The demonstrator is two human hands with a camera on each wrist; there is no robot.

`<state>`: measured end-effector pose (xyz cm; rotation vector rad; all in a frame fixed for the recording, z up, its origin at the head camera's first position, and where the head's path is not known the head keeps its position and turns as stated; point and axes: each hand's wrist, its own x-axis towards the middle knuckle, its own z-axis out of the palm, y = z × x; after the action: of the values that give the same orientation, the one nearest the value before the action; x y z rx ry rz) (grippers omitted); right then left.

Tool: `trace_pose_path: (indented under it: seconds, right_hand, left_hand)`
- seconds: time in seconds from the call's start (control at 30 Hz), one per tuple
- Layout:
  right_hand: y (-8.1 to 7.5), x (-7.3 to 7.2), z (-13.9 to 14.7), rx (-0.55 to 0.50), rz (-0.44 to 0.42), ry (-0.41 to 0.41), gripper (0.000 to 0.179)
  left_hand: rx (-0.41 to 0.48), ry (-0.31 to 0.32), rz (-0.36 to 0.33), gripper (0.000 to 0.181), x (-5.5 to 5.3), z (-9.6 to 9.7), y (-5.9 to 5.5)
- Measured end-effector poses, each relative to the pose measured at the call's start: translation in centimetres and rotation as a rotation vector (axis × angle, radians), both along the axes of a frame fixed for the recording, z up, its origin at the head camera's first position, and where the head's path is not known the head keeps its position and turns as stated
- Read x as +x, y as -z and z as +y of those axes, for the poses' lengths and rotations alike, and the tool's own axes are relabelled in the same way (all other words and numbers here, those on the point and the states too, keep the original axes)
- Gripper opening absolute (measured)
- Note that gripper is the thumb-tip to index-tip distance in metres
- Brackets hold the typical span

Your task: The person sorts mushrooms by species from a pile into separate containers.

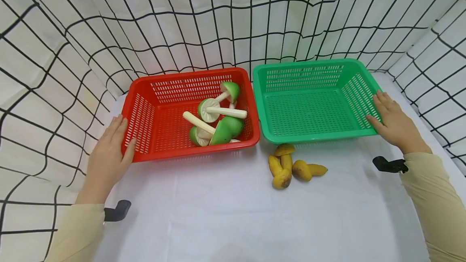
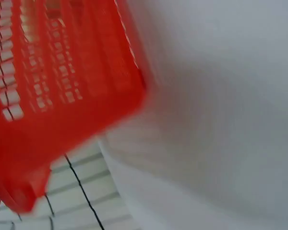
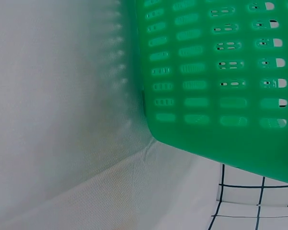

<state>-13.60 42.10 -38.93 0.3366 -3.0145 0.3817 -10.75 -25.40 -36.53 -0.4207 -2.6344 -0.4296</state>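
Note:
In the head view my left hand (image 1: 109, 153) lies with straight fingers against the left end of a red plastic basket (image 1: 189, 75), its thumb at the rim. Several toy mushrooms (image 1: 223, 130) with green caps and pale stems are heaped in that basket's right half. At the right end of a green plastic basket (image 1: 300, 110), my right hand (image 1: 395, 124) touches the rim with extended fingers; nothing lies inside this basket. Three yellow-brown toy mushrooms (image 1: 282, 179) lie on the cloth just in front of it. Both wrist views show mainly basket walls.
White cloth covers the table (image 1: 236, 213). Behind the baskets and along both sides stands a black wire grid (image 1: 251, 23) backed with white fabric. The two baskets sit side by side, close together, near the back grid.

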Motion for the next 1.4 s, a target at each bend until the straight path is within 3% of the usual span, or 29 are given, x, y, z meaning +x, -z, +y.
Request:
trace_pose_path:
  seconds: [0.1,0.2,0.3,0.4,0.63,0.83,1.0,1.2,1.3,1.4]
  right_hand:
    - [0.1,0.0,-0.1,0.000,-0.013,0.008,0.068]
    - [0.2,-0.1,-0.2,-0.003,-0.016,0.009,0.068]
    - [0.3,-0.2,-0.2,-0.001,-0.010,0.012,0.068]
    - [0.2,-0.3,-0.1,-0.001,-0.005,0.015,0.068]
    - [0.1,-0.5,-0.2,-0.012,-0.004,0.010,0.068]
    - [0.1,-0.5,-0.3,-0.014,-0.002,0.017,0.068]
    - [0.2,-0.5,-0.2,-0.021,0.002,0.020,0.067]
    - [0.4,-0.5,-0.1,-0.027,0.006,0.030,0.068]
    - [0.4,-0.4,0.0,-0.028,0.008,0.035,0.068]
    - [0.4,-0.3,0.1,-0.028,0.010,0.039,0.067]
  left_hand:
    - [0.075,0.055,0.142,0.052,0.4,2.1,-0.1]
    - [0.149,0.142,0.235,0.055,1.2,4.8,0.0]
    - [0.212,0.252,0.265,0.057,2.2,7.8,0.2]
    - [0.272,0.359,0.240,0.053,3.5,10.9,0.7]
    - [0.354,0.558,0.100,0.047,5.5,16.8,3.3]
    - [0.358,0.646,-0.083,0.044,6.3,21.0,5.7]
    - [0.424,0.632,-0.258,0.047,6.3,24.0,6.9]
    - [0.505,0.537,-0.477,0.042,5.8,26.3,7.9]
    - [0.502,0.514,-0.540,0.040,5.6,27.0,8.4]
    - [0.482,0.505,-0.560,0.038,5.4,27.5,8.7]
